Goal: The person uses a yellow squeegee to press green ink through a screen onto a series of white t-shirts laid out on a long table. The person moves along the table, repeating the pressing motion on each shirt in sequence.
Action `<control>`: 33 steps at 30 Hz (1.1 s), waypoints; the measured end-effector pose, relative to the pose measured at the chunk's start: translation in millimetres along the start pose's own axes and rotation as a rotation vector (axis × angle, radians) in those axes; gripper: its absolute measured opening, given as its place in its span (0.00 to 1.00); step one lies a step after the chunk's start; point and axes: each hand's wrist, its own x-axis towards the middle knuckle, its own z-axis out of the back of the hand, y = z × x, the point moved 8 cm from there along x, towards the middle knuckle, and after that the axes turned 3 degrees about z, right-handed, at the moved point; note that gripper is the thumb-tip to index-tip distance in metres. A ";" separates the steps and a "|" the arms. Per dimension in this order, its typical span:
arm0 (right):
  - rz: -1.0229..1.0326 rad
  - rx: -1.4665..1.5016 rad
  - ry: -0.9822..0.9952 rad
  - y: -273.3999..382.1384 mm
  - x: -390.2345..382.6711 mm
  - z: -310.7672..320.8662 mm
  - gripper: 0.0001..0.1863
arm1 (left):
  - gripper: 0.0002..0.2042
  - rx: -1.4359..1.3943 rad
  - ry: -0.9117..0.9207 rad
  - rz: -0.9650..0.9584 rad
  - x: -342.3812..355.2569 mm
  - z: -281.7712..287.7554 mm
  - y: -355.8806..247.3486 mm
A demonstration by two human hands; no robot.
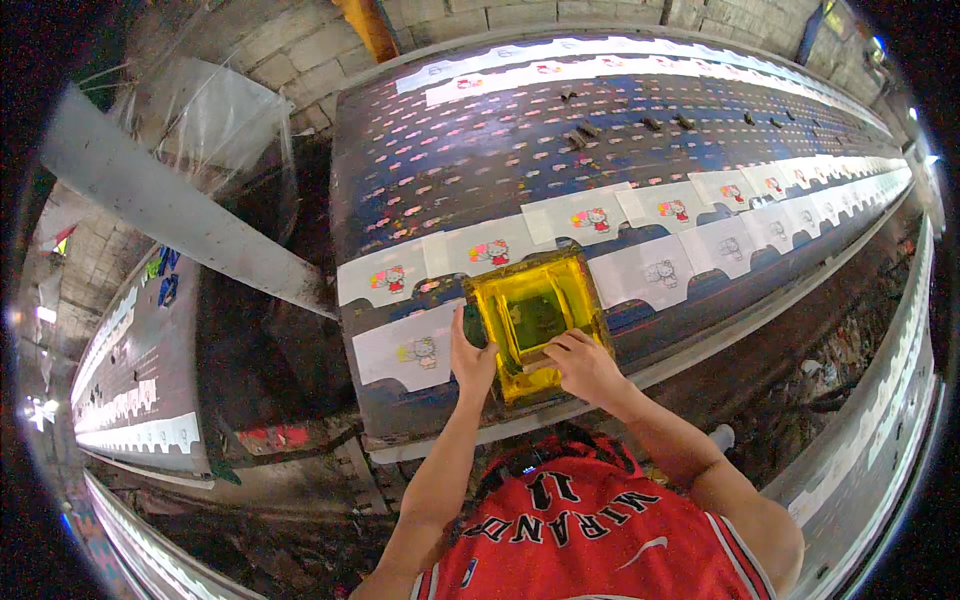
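A screen-printing frame (597, 300), smeared with yellow ink, lies on the near side of the long dark table, over one of the cut white pieces. My left hand (472, 358) holds its left edge, thumb toward the frame and fingers along the outside. Inside the frame, near its close side, my right hand (585, 368) is closed on a squeegee (537, 362), which the fingers partly cover. Left of the frame lies a white piece (405, 350) with a grey outline and some yellow. The piece under the frame is hidden.
The long printing table (450, 160) runs away to the right. Cut pieces with coloured cartoon prints (490, 250) form a row beyond the frame; outlined pieces (660, 275) continue rightward. Small dark objects (585, 132) lie mid-table. A pale slanting beam (190, 205) and another table (150, 380) are left.
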 end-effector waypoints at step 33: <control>-0.016 0.113 0.019 -104.6 67.8 -15.6 0.13 | 0.46 0.070 -0.037 -0.181 8.2 -52.9 -1.5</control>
